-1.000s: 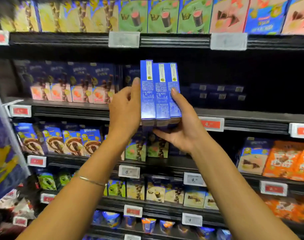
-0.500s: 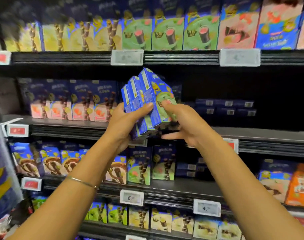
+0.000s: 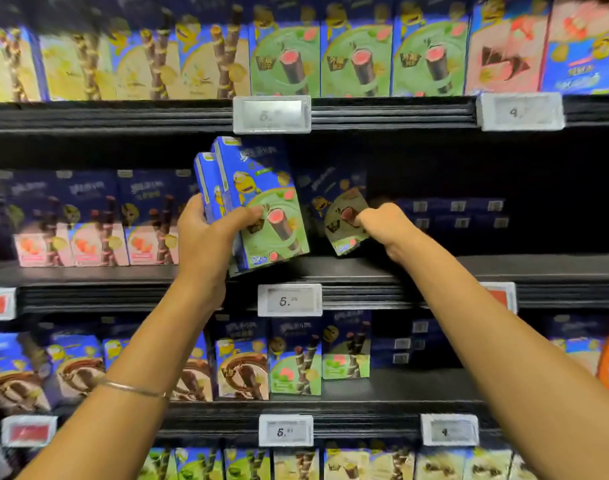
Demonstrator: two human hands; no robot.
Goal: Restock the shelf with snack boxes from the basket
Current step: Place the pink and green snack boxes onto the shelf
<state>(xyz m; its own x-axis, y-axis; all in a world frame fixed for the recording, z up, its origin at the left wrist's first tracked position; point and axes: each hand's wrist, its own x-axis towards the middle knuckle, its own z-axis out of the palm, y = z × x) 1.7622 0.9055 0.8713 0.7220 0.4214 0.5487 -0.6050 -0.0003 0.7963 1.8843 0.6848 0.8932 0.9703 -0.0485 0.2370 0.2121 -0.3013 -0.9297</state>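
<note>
My left hand (image 3: 209, 233) grips two blue snack boxes (image 3: 261, 206) with green fronts, held tilted just above the front edge of the middle shelf (image 3: 365, 271). My right hand (image 3: 382, 223) pinches a third box of the same kind (image 3: 341, 216) and holds it tilted inside the shelf's dark gap, its lower corner near the shelf board. The basket is out of view.
Pink-fronted boxes (image 3: 98, 220) stand to the left on the same shelf. Flat blue boxes (image 3: 459, 213) lie stacked at the back right. Shelves above and below are filled with boxes. Price tags (image 3: 289, 299) line the shelf edges.
The stack of three boxes has split: my right hand took one box and moved it right, into the shelf gap. My left hand keeps the other two.
</note>
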